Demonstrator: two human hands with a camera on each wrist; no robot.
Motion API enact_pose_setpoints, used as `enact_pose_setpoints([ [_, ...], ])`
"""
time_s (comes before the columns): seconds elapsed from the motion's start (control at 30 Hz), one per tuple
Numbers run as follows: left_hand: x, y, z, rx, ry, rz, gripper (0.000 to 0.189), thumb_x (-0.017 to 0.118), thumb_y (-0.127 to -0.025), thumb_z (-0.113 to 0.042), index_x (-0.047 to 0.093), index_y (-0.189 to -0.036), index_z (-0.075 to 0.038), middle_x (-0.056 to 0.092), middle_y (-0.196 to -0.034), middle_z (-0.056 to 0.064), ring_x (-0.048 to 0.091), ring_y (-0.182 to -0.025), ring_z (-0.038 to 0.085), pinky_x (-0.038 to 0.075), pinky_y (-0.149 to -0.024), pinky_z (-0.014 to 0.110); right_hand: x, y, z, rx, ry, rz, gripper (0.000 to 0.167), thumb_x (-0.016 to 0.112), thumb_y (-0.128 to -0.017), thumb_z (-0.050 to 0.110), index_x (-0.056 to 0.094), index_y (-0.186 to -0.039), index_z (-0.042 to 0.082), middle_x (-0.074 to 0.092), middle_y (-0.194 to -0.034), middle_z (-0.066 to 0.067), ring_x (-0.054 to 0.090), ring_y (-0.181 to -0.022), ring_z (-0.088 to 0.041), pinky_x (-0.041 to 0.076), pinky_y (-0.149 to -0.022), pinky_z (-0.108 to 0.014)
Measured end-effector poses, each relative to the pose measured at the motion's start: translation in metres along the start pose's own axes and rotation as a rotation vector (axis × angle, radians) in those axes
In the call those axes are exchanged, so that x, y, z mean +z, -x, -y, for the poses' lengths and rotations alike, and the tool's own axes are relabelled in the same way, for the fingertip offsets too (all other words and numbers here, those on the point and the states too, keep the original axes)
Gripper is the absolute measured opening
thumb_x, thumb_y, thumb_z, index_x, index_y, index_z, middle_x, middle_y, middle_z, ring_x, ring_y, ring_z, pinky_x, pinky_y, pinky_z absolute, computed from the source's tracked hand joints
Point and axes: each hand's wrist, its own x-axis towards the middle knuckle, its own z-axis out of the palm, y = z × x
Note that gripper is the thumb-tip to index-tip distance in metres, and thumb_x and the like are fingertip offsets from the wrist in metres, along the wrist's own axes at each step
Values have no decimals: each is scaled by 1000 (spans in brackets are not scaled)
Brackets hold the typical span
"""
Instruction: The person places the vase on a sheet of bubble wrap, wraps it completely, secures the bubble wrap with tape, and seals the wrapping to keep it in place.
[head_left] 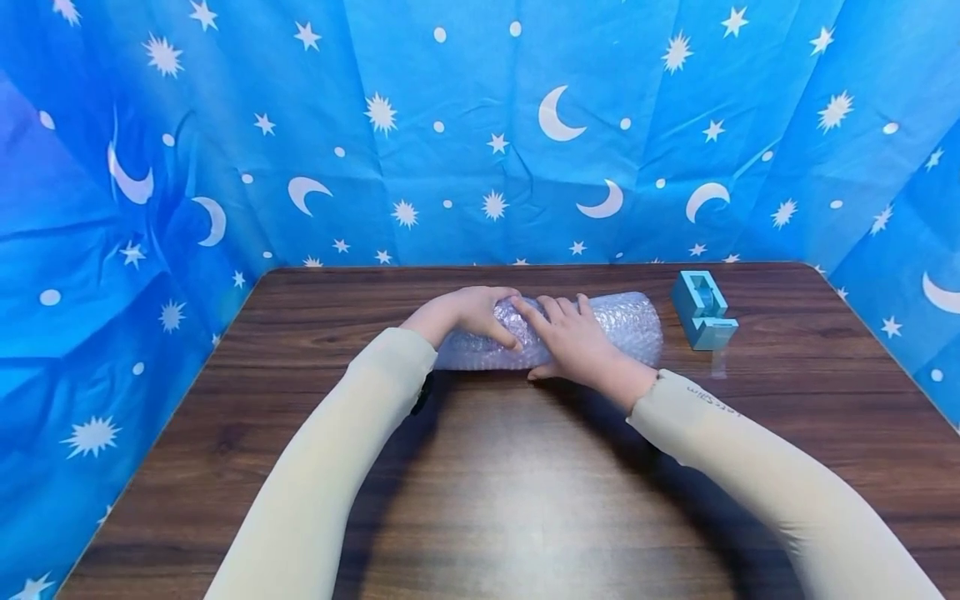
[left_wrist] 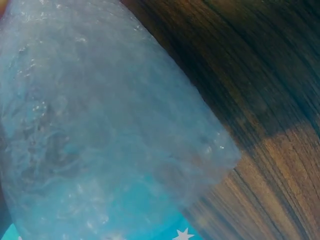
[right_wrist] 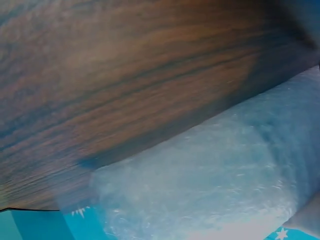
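The bubble-wrap roll (head_left: 630,323) lies crosswise on the table (head_left: 495,467) beneath both hands, its ends extending past them, with the fingers of the left hand (head_left: 476,312) and right hand (head_left: 581,346) spread over its top and holding it.

sleeves (head_left: 311,467): long, cream | right sleeve (head_left: 757,467): dark lettering (head_left: 712,400) (too small to read) | left cuff (head_left: 397,350): black piece (head_left: 423,395) beneath

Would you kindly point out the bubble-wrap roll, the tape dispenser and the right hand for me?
Bubble-wrap roll (head_left: 626,325): head view, on its exposed right-hand portion.
Tape dispenser (head_left: 698,315): head view, middle of its blue body.
Right hand (head_left: 581,346): head view, back of the hand.
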Motion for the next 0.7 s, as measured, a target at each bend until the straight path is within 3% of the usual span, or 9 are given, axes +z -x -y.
enact_pose_setpoints([
  [0.3, -3, -4, 1, -18, 27, 35, 99, 79, -85, -48, 25, -163, -21, 36, -165, 13, 40, -148, 34, 34, -124, 55, 2, -5, -4, 13, -32, -2, 107, 86, -76, 56, 34, -160, 15, 54, -146, -23, 56, -130, -42, 49, -104, -59],
  [0.57, -1, -4, 4, -3, 5, 13, 99, 76, -87, -50, 23, -164, -17, 33, -167, 15, 36, -152, 36, 31, -126, 55, 3, -9, -5, 27, -117, 11, 106, 87, -76, 52, 33, -161, 17, 54, -146, -21, 56, -130, -42, 49, -103, -57],
  [0.7, 1, -4, 5, 13, -24, -37, 97, 76, -87, -52, 27, -163, -16, 36, -166, 14, 37, -152, 35, 31, -126, 54, 3, -9, -7, 37, -133, 15, 106, 88, -75, 52, 34, -160, 17, 56, -144, -21, 56, -129, -41, 50, -103, -57],
])
